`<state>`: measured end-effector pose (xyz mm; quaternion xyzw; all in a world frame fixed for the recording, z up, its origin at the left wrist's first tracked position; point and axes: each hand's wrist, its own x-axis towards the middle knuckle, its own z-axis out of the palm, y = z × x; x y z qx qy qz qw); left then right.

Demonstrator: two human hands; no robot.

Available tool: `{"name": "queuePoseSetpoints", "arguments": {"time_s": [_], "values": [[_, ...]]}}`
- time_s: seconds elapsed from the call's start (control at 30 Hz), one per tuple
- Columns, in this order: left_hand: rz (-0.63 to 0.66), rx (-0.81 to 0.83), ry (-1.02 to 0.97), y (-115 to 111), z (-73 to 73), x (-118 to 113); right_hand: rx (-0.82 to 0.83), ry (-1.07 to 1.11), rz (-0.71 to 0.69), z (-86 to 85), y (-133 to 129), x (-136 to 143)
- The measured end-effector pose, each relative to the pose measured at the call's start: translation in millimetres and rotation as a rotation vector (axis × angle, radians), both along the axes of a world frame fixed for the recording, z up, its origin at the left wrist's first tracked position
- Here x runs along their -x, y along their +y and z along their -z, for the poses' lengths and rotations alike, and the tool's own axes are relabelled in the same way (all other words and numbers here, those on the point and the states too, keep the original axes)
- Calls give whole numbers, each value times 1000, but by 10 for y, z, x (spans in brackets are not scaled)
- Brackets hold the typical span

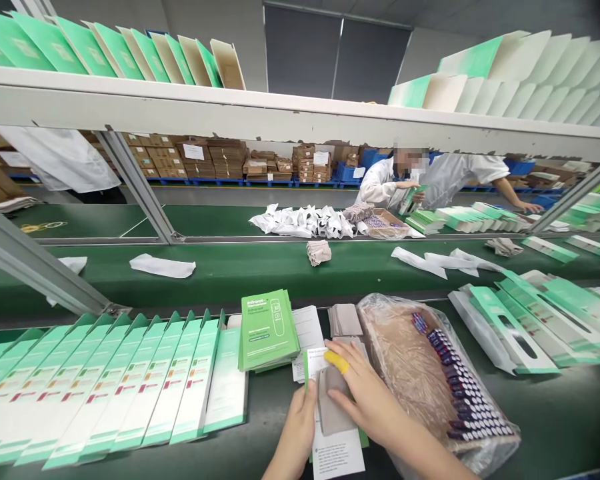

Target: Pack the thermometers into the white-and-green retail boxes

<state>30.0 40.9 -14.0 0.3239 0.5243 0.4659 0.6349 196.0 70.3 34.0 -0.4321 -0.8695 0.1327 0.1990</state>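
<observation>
Gripping the printed leaflet (337, 457) by its edge, the left hand (299, 427) is bracing while the right hand (373, 393), fingers spread, is steadying the grey pouch (331, 410), best kept square.

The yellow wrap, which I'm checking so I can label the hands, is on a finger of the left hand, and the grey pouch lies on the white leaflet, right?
Not quite: the head view shows the yellow wrap on a finger of the right hand, not the left hand. The grey pouch does lie on the white leaflet.
</observation>
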Motion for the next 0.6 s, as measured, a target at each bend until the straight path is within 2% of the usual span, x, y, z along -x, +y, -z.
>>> {"name": "queuePoseSetpoints", "arguments": {"time_s": [0.13,0.2,0.33,0.5,0.6], "values": [[195,-253,14,85,-19,-2,-78,-74,-4,-67,14,-34],[273,-320,-7,158,-40,-3,-106,-95,-1,-94,31,-61],[233,-277,3,308,-36,-18,-68,-121,-5,-177,103,-137],[157,-167,-92,427,56,-88,19,-51,-25,-248,272,-262],[70,-101,-155,451,146,-99,30,86,75,-261,517,-395]]}}
